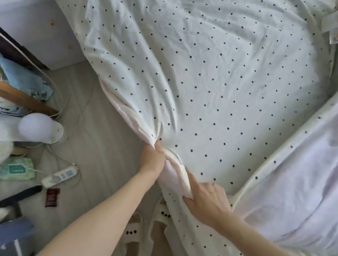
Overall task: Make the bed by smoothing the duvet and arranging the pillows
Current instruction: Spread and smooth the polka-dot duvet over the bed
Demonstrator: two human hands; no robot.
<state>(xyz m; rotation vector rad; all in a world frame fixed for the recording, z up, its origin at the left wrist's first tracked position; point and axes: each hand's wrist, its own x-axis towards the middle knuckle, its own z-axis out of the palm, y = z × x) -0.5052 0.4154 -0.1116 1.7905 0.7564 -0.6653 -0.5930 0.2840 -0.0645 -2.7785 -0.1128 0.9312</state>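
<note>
My left hand (153, 159) pinches the dotted duvet (196, 69) corner at six o'clock; my right hand (207, 202) grips the bunched edge just beside it. The duvet spreads over the bed toward twelve.

No text is legible; the fabric tag (336, 28) at the bedding's edge shows only a blurred emblem.

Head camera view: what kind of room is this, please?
Most likely a bedroom in a home: both hands grip a dotted duvet on a bed, a power strip and a round lamp on the floor.
</note>
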